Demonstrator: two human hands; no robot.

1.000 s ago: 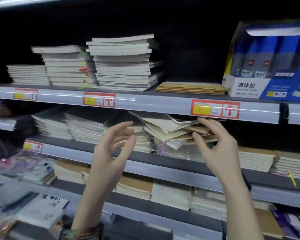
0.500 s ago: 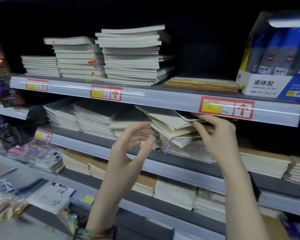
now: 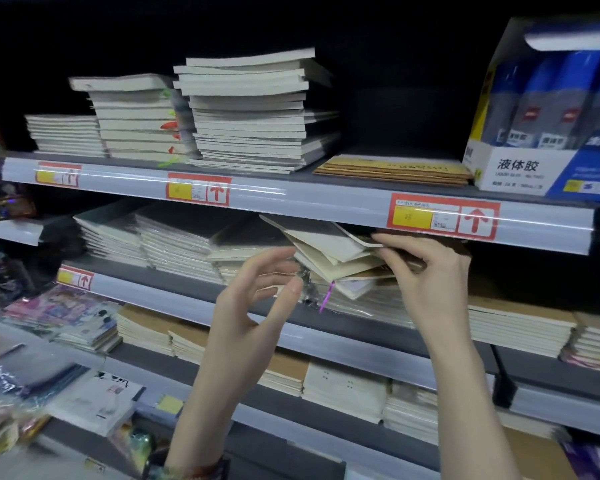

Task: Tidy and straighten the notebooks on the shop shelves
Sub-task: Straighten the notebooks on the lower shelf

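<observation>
A messy, fanned pile of cream and brown notebooks (image 3: 329, 258) lies tilted on the second shelf (image 3: 194, 289), with a purple ribbon hanging from it. My right hand (image 3: 426, 271) reaches under the upper shelf edge, and its fingers curl round the right end of the pile. My left hand (image 3: 257, 292) hovers just left of the pile, fingers relaxed and spread, holding nothing. Neat wrapped stacks (image 3: 160, 244) lie to the left on the same shelf.
The top shelf carries tall white notebook stacks (image 3: 250, 112), flat brown notebooks (image 3: 392, 168) and a blue-white glue box (image 3: 548, 109). Lower shelves hold brown and white notebook stacks (image 3: 343, 386). Colourful packets (image 3: 56, 313) lie at the lower left.
My right hand has moved up and in from the front of the messy pile and now grips its right end. The left hand came closer. The view shifted left.
</observation>
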